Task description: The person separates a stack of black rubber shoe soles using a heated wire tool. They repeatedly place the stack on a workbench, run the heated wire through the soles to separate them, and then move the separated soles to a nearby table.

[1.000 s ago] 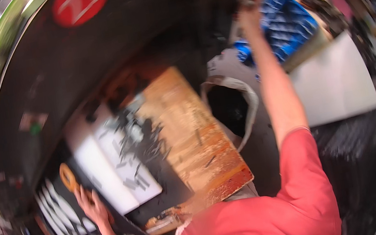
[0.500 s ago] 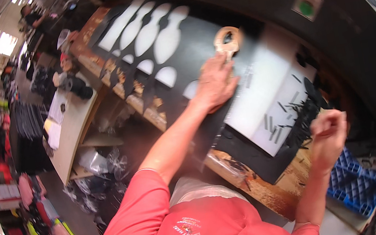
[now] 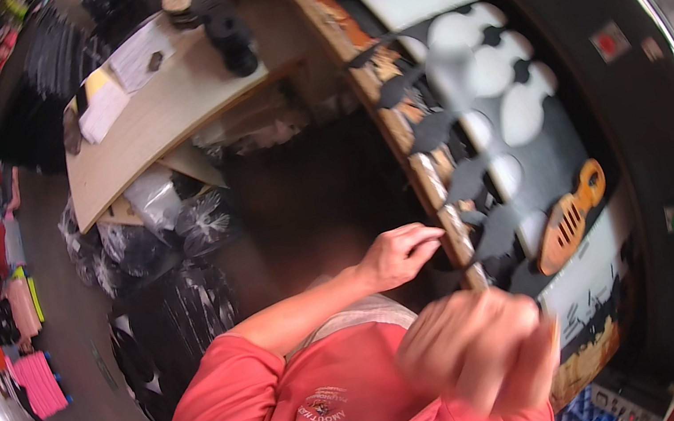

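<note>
My left hand point(image 3: 399, 255) reaches to the edge of a wooden workbench point(image 3: 425, 172), fingers bent and apart, tips touching the rim beside black cut scraps. On the bench lies a black sheet point(image 3: 548, 155) with oval cut-outs showing white beneath. A wooden sole-shaped template point(image 3: 570, 214) rests on that sheet, a hand's length to the right of my left hand. My right hand point(image 3: 479, 352) is close to the camera, blurred by motion, over the near end of the bench. Whether it holds anything cannot be made out. A red shirt point(image 3: 318, 412) fills the lower middle.
A light wooden table point(image 3: 159, 120) with papers and dark round items stands at the upper left. Clear bags of black material point(image 3: 171, 240) lie on the floor below it. Coloured stacks point(image 3: 33, 381) line the far left. A blue crate point(image 3: 590, 418) sits at the bottom right.
My left hand has let go of the wooden template, which now lies on the black sheet, and has drawn back to the bench edge. My right hand has come in close to the camera.
</note>
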The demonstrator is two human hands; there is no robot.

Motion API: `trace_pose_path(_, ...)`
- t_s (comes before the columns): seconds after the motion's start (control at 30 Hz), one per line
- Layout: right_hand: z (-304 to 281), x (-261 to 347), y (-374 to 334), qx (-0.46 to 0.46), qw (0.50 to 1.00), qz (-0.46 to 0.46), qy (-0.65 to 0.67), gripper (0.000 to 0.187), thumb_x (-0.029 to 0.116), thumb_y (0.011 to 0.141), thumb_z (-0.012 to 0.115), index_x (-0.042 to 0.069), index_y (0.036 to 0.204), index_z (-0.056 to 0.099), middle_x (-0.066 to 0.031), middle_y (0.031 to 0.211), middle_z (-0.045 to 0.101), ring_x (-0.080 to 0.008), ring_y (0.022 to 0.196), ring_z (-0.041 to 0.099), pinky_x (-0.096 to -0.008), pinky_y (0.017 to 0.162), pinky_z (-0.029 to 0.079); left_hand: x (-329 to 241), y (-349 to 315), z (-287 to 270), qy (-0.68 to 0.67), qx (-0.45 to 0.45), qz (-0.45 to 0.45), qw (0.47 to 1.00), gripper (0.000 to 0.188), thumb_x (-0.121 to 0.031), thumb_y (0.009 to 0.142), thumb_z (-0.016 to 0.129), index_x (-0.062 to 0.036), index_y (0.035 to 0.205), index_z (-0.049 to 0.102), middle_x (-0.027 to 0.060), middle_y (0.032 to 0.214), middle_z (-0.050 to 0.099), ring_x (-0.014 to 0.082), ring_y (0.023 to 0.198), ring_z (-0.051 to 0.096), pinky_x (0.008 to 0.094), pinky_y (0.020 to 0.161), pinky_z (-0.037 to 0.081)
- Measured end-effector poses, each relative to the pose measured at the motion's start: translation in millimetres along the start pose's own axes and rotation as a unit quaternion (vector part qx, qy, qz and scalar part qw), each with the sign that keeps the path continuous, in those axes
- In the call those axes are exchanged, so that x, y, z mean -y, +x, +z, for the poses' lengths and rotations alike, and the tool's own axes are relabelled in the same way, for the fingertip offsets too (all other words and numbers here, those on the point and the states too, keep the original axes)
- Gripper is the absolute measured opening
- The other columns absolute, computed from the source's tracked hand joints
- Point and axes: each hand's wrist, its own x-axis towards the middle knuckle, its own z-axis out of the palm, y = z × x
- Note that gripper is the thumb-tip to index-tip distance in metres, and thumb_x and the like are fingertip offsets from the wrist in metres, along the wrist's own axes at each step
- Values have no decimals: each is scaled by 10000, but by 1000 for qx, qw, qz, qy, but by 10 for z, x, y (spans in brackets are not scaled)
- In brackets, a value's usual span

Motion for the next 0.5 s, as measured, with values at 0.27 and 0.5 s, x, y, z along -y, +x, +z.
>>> trace_pose_path(0.27,-217,-2153,1533,-27,847,-154,-508,314,117,1020,551,-104,1211,667,-218,988,703,-338,802,684,-410,701,569,400,-348,-2521,-518,-241,-171,803,762,-603,1174,285,-11,1641,396,164,1445,643,241,1259,662,418,1104,523)
trace_pose_path(0.5,-683,-3065,2752,192,816,-124,-530,936,701,1064,453,-30,1647,408,-321,1676,365,-545,1561,308,-666,1287,172,699,561,-3217,-603,-301,-96,732,880,-757,1103,222,-155,1745,210,177,1736,377,361,1543,454,477,1232,403)
